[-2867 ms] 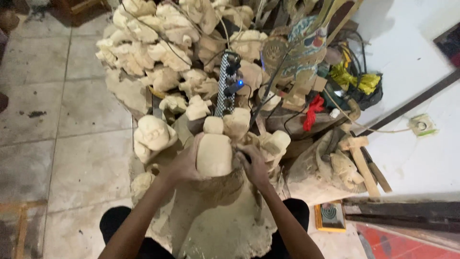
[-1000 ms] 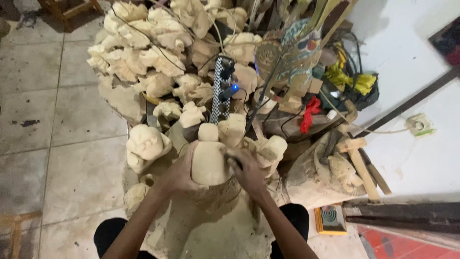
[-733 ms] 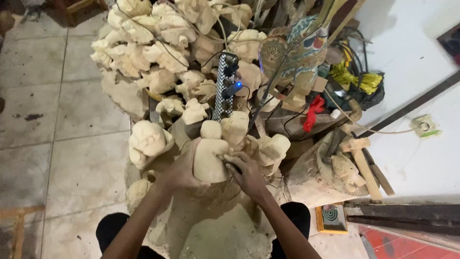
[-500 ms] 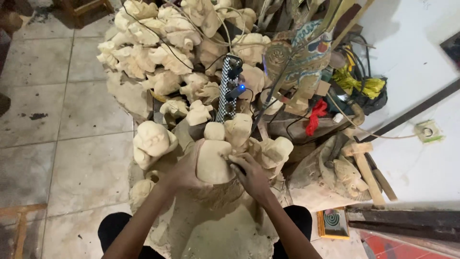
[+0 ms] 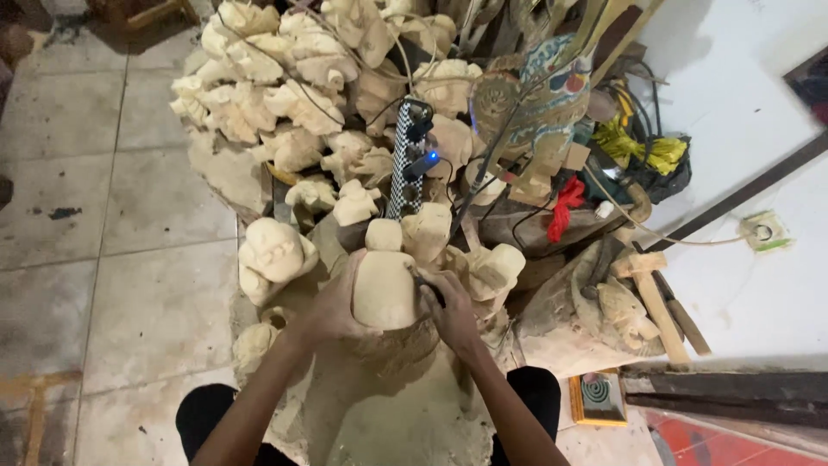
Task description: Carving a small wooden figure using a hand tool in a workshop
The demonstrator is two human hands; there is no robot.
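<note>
Here, two hands, left hand [image 5: 332, 306] and right hand [image 5: 453, 311], each grip closed on one wooden carving [image 5: 384, 289], perhaps unfinished.

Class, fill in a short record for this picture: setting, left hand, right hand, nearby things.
Setting: tiled floor with a heap of pale wood carvings
Left hand: grips the side of a rounded carving
Right hand: on its other side, with a small dark tool, kind unclear
Nearby: power strip, mallet, red cloth

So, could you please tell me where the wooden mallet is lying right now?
In the head view the wooden mallet lies on the right, against the white wall, beside the pile of carvings.
</note>
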